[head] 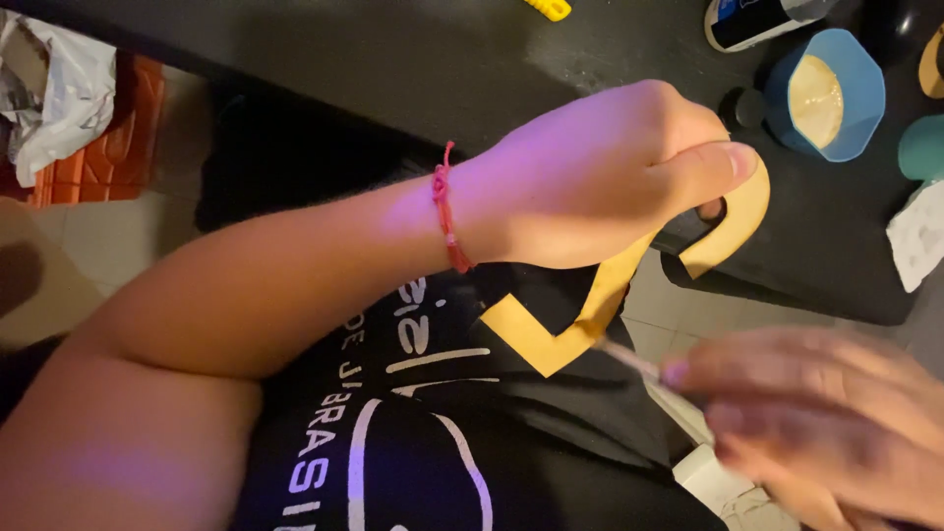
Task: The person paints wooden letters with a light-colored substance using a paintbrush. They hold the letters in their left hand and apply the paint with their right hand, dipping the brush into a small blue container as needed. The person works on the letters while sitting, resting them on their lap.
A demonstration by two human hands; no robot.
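The left hand [590, 177] was closed around the upper, curved part of a flat yellow cut-out shape [590, 305], thumb pressed along the top of the curve and the fingers curled beneath, so its grip was shut firmly on the piece. The shape looked like thin card or foam sheet: light, fairly stiff along its bands but likely to bend or crease if squeezed hard, and not slippery. Its narrow strips seemed the weak spots, so the broad curve where the thumb lay looked the safest place to hold it, with the long diagonal band left free.

From that grip the cut-out ran down and to the left, its angled lower corner hanging over the person's black printed shirt [423, 423], while the hooked end curled out to the right of the thumb, above the near edge of the black bench [442, 59].

The right hand [816, 423], blurred in the near right corner, pinched a thin pale stick-like tool [629, 359], perhaps a brush or blade; its tip touched or nearly touched the lower edge of the diagonal band. The fingers looked narrowed on the tool, though the blur hid exactly how.

On the far right of the bench stood a blue cup [826, 93] with a pale filling, a small black cap [744, 106] just beside it and a teal container [924, 147] at the edge. A red string bracelet [447, 211] circled the left wrist
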